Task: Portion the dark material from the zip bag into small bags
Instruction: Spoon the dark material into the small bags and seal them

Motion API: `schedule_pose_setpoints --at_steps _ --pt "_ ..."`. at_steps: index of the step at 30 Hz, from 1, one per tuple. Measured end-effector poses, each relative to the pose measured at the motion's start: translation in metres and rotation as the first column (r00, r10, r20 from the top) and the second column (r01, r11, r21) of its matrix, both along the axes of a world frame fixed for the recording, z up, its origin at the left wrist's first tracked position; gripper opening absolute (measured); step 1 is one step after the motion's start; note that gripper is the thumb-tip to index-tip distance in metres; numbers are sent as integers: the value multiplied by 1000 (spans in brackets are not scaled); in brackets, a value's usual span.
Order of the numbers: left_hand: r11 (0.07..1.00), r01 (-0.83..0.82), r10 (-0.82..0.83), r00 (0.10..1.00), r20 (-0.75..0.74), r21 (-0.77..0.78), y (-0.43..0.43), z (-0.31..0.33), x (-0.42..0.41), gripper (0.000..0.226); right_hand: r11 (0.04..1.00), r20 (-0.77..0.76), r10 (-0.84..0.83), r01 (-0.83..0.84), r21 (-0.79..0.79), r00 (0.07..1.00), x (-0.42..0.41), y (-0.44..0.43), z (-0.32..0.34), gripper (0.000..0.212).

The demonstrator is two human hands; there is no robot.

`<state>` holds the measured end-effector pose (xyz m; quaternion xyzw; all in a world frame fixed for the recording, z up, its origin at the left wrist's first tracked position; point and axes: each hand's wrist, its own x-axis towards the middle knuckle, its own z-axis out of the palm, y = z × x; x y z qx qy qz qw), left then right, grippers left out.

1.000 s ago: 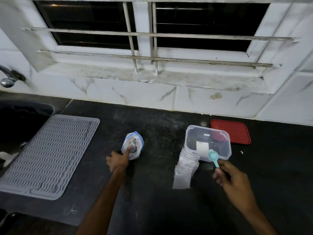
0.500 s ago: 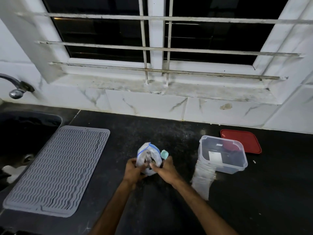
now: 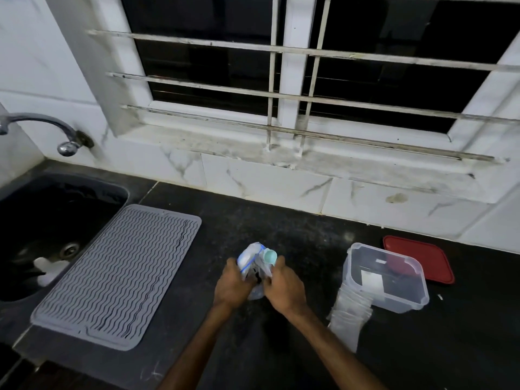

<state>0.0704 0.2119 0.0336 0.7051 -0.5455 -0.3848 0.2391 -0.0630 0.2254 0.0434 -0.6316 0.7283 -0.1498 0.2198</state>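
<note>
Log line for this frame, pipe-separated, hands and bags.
left hand: grips clear blue-striped zip bag | right hand: holds teal plastic scoop, at bag mouth | small clear bags: untouched, beside clear plastic tub

grey wavy-ribbed mat [image 3: 118,277], red lid [image 3: 419,258]

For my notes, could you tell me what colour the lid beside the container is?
Red lid, head view.

right hand [image 3: 284,288] with teal scoop [image 3: 268,256] now at zip bag [image 3: 249,256], joining left hand's [image 3: 232,285] grip
</note>
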Motion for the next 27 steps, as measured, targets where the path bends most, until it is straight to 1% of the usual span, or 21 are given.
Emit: schedule_pose_setpoints --at_steps 1,2,3,7,10,12,15,17,20,21,23,25,27 --pt "1000 10 -10 996 -89 -1 1 -1 0 28 1000 -16 11 -12 -11 1000 -4 0 1 28" --pt "1000 12 -12 990 -138 2 1 0 1 22 1000 -15 13 -14 -24 1000 -7 -1 2 27" --pt "1000 2 -4 990 -141 -7 1 -1 1 15 999 -5 12 -12 -33 1000 -11 0 2 27" --pt "992 -99 91 989 -117 -72 1 -5 -1 9 998 -1 35 -35 -50 999 -17 3 5 32" --pt "989 -106 92 986 -142 -100 -1 1 -11 15 998 63 6 -3 -55 998 -22 3 6 47" --pt "986 -98 79 987 -138 -133 -1 4 -17 21 998 63 -10 14 -59 998 -26 1 8 57" --pt "981 -66 43 992 -122 -183 -1 6 -21 25 998 86 -46 50 -37 995 -33 -4 6 64" --pt "985 -45 21 989 -144 -165 0 6 -21 20 998 133 -54 55 -5 990 -34 -7 2 61" --pt "990 -54 33 987 -160 -130 4 6 -17 11 998 175 -41 33 48 984 -36 -8 -4 49" --pt "989 -63 43 988 -147 -133 5 6 -16 14 998 186 -31 19 68 982 -38 -8 -6 47" --pt "991 -72 57 990 -127 -114 7 7 -15 20 994 212 -3 -20 105 977 -41 -8 -7 49" --pt "994 -74 64 991 -120 -76 9 12 -18 13 992 247 14 -45 121 969 -42 -8 -7 52" --pt "998 -57 51 986 -156 -31 7 10 -19 9 993 278 0 -33 116 961 -42 -10 -6 51"
